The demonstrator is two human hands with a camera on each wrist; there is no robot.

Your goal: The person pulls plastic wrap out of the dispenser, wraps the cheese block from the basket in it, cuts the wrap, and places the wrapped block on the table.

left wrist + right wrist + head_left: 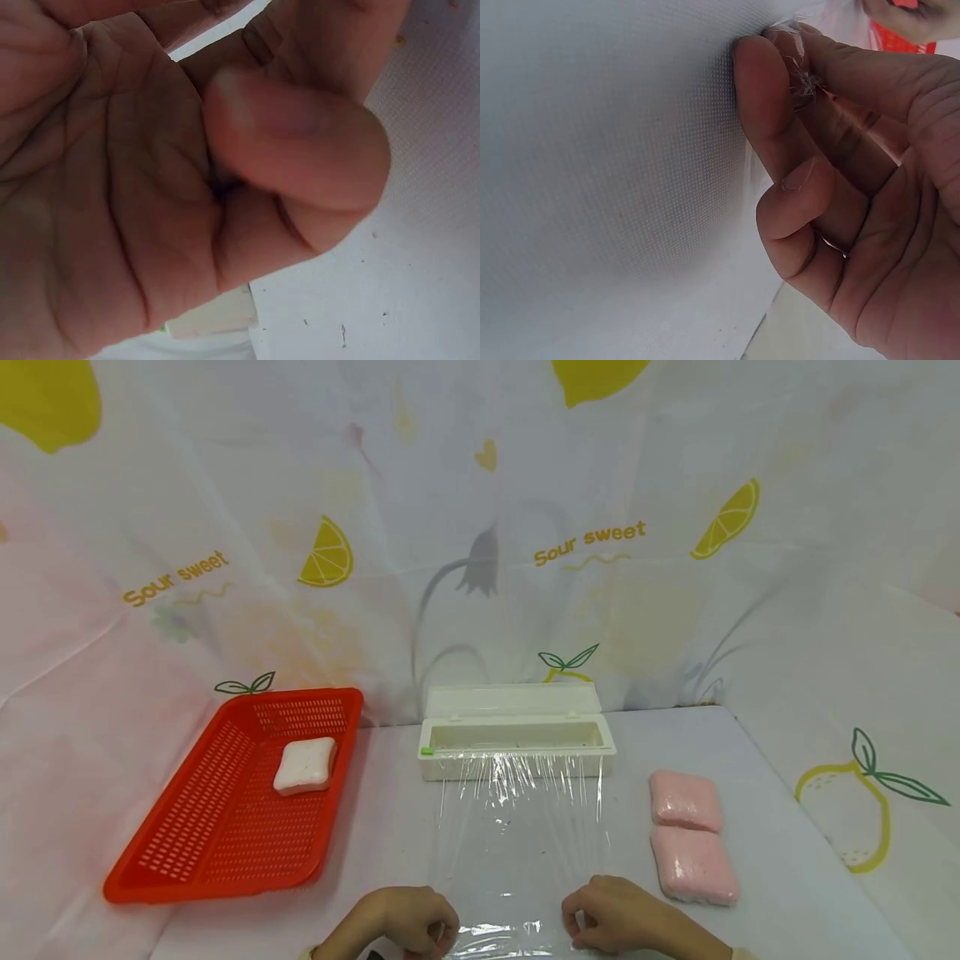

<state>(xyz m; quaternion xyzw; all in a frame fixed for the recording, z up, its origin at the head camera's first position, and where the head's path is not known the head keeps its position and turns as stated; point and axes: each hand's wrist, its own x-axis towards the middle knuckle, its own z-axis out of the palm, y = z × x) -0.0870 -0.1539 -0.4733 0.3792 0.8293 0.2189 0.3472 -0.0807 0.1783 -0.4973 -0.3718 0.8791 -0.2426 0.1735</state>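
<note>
A sheet of clear plastic wrap (517,852) stretches from a white wrap dispenser box (517,766) toward the front of the table. My left hand (420,920) pinches the sheet's near left corner with curled fingers. At the near right corner my right hand (617,914) pinches the wrap between thumb and fingers; a crumpled bit of film (804,79) shows there in the right wrist view. The left wrist view shows the left palm and curled fingers, with the film itself hidden. The dispenser's lid (513,700) stands raised at the back, and a green slider (427,751) sits at its left end.
Two pink wrapped sponge-like blocks (686,800) lie one before the other, right of the film. On the left stands a red plastic basket (322,835) holding a white-topped block (305,764). A printed cloth wall (480,635) rises behind the table.
</note>
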